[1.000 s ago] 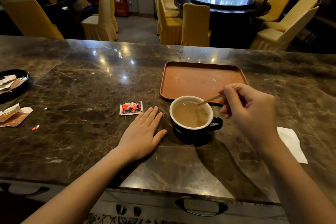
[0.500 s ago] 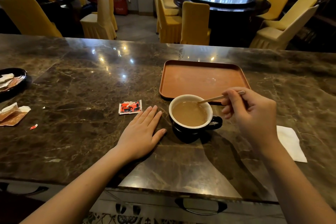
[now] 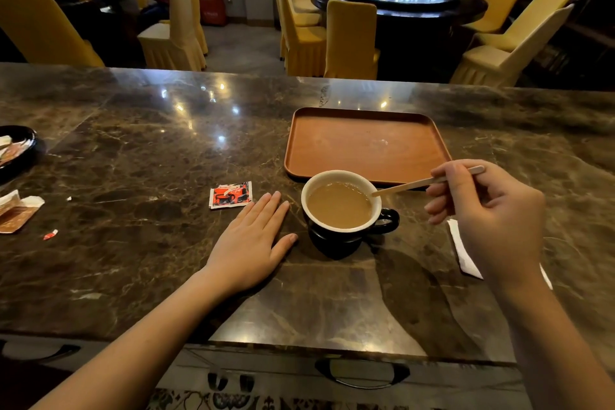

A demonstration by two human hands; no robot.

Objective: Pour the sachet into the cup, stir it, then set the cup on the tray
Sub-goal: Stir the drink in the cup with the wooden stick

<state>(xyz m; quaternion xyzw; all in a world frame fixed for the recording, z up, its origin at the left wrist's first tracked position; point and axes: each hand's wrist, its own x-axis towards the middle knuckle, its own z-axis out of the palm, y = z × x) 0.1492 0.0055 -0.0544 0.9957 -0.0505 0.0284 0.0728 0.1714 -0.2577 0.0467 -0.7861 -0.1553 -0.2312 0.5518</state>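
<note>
A black cup (image 3: pixel 336 240) with a white inside holds light brown coffee and stands on the marble counter, just in front of the brown tray (image 3: pixel 366 143). My right hand (image 3: pixel 489 213) pinches a wooden stir stick (image 3: pixel 406 187) whose tip rests at the cup's right rim, out of the liquid. Left of the cup, my left hand (image 3: pixel 253 243) lies flat on the counter, fingers apart, holding nothing. A torn red and white sachet (image 3: pixel 230 195) lies just beyond its fingertips.
A white napkin (image 3: pixel 464 256) lies on the counter partly under my right hand. At the far left are a black dish (image 3: pixel 20 156) of sachets, torn brown wrappers (image 3: pixel 16 213) and a small red scrap (image 3: pixel 50 235). Yellow chairs and round tables stand beyond the counter.
My right hand has drawn back to the right and lifted the stick's tip from the coffee to the cup's rim. The left hand and the cup have stayed put.
</note>
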